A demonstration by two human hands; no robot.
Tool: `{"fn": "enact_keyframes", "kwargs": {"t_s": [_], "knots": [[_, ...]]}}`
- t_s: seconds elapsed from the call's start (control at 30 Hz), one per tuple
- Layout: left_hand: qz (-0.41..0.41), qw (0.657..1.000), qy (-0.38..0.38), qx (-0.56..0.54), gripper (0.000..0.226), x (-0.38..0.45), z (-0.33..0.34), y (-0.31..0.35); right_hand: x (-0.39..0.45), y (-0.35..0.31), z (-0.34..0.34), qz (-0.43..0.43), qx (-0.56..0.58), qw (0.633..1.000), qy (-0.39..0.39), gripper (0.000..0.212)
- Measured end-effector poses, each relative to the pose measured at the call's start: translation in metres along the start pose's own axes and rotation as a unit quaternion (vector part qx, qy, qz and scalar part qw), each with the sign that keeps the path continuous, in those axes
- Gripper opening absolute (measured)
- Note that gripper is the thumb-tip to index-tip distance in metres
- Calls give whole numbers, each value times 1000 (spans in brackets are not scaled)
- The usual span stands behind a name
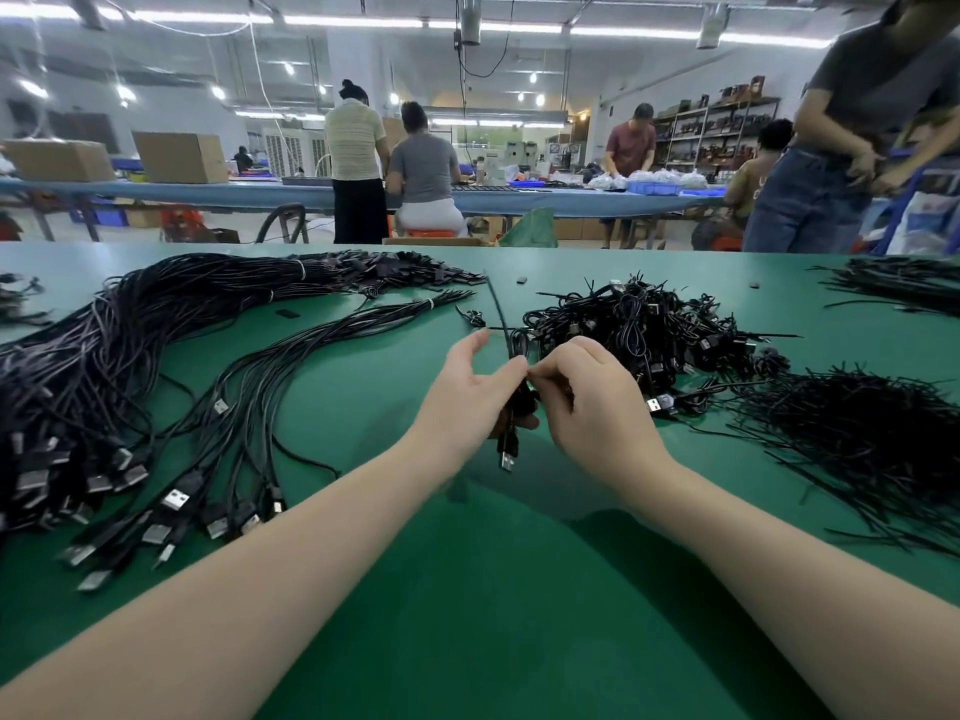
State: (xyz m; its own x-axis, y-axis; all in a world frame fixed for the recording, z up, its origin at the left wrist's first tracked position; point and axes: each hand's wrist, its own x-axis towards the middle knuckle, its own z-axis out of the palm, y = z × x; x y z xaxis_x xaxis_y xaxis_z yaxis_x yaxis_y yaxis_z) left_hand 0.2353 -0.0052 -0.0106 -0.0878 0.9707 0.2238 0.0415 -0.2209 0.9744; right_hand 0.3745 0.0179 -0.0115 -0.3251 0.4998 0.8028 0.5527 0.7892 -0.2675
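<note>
**Q:** What is being worked over the green table point(467, 589)?

**A:** A coiled cable point(514, 407), gripped in the left hand point(467, 392), its plug point(506, 462) hanging below the grip.

**Q:** And the tie?

**A:** The twist tie point(496, 304) rises up and away from the grip, lengthwise toward the far edge. The right hand point(597, 402) pinches its base beside the left, seemingly better placed to wrap.
</note>
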Motion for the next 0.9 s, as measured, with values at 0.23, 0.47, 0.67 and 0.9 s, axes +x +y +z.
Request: {"fn": "enact_keyframes", "kwargs": {"t_s": [0.23, 0.47, 0.67, 0.9], "knots": [[-225, 939, 9, -262, 21, -2, 0, 10, 2, -4, -1, -139, -138, 980, -29, 13], [-82, 990, -67, -91, 33, -4, 4, 11, -5, 7, 0, 39, -2, 999, 31, 7], [133, 975, 4, 179, 36, -3, -3, -5, -5, 9, 4, 87, 17, 996, 26, 7], [-17, 998, 64, 14, 25, 4, -3, -6, -1, -3, 4, -47, -31, 998, 28, 9]]}}
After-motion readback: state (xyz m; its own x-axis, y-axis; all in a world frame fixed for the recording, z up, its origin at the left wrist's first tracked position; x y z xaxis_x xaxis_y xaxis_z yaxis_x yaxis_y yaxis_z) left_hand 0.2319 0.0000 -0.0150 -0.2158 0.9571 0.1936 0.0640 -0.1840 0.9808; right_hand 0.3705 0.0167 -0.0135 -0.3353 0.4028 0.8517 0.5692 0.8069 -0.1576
